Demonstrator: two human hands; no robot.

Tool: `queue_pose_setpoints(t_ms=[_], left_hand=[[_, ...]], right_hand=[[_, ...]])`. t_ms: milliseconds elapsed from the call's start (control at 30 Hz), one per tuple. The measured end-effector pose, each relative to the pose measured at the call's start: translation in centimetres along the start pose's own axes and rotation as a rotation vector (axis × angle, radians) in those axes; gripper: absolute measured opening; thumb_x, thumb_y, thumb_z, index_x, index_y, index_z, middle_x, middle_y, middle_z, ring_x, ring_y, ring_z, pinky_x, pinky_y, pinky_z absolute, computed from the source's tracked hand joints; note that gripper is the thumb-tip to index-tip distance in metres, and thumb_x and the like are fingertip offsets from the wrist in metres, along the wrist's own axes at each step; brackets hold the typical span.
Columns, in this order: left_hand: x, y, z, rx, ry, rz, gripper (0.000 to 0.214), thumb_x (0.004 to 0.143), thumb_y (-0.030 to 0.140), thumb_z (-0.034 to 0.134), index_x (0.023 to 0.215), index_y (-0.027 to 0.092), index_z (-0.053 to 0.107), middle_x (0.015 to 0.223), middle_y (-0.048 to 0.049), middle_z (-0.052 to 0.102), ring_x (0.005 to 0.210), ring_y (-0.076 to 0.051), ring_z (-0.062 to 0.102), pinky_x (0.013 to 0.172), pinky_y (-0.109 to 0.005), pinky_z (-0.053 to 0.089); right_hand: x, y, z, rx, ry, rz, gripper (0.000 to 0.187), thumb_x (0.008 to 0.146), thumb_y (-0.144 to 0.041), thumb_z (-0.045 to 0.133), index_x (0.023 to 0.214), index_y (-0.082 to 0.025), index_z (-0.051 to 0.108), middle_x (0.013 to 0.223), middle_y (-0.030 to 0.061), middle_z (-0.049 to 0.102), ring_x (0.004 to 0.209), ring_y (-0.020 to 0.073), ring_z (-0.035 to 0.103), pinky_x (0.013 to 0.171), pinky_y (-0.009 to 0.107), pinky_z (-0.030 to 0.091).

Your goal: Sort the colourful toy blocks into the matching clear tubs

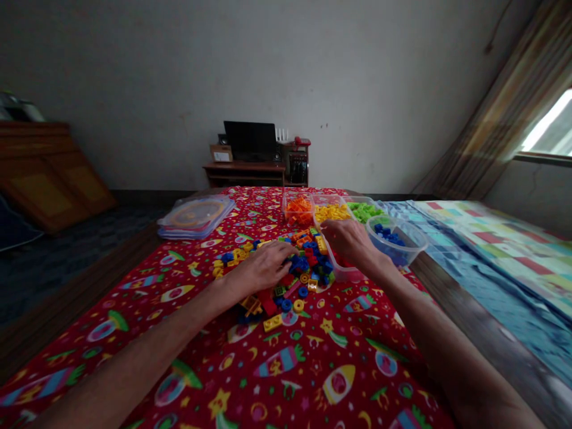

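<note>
My left hand (268,265) lies over the loose pile of toy bricks (308,259), its fingers curled down toward some blue pieces near the middle; whether the tips are pinched on one of them I cannot tell. My right hand (346,237) is over the clear box (348,274) with red pieces in it, the back of the hand turned up, and I cannot tell whether those fingers are together or apart, since the tips are hidden from me. The pile sits on the red cloth (277,381), mixed in color, with a yellow brick (272,323) and a small yellow ring (298,305) at its near edge. Beyond it stand clear boxes of sorted pieces: orange ones (298,208), then yellow ones (331,213), then green ones (364,210). A round tub (409,253) holding blue pieces (388,234) is just to the right of my right hand. Off to the left lies a stack of clear lids (196,217) (at least that is what they look like). Against the far wall, a dark screen (250,141) stands on a desk (243,168).
</note>
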State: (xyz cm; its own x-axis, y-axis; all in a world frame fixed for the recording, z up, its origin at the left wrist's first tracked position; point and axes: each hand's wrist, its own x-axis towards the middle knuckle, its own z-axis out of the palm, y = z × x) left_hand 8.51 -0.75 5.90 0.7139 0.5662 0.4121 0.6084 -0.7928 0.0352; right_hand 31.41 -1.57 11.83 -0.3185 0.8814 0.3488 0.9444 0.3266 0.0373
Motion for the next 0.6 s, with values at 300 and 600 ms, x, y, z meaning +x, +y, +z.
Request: queue_pose_setpoints(t_ms=[300,600], left_hand=[[0.0,-3.8,-0.1,-0.162,-0.057,-0.185,0.025,0.086,0.027,0.043,0.088,0.018,0.067,0.091,-0.0053,0.069,0.085,-0.018,0.063,0.08,-0.028,0.048],[-0.3,-4.2,0.6,-0.171,-0.062,-0.255,0.03,0.087,0.028,0.039,0.089,0.018,0.067,0.089,-0.005,0.07,0.082,-0.017,0.063,0.076,-0.025,0.046]], right_hand=[[-1.0,-4.1,3.9,0.214,-0.056,-0.389,0.024,0.088,-0.025,0.052,0.109,-0.016,0.06,0.095,0.0107,0.064,0.076,0.0152,0.056,0.061,0.024,0.036],[-1.3,-4.7,5.2,0.428,-0.065,-0.586,0.028,0.085,-0.012,0.053,0.112,-0.015,0.058,0.097,0.0104,0.065,0.089,0.0171,0.06,0.075,0.026,0.043]])
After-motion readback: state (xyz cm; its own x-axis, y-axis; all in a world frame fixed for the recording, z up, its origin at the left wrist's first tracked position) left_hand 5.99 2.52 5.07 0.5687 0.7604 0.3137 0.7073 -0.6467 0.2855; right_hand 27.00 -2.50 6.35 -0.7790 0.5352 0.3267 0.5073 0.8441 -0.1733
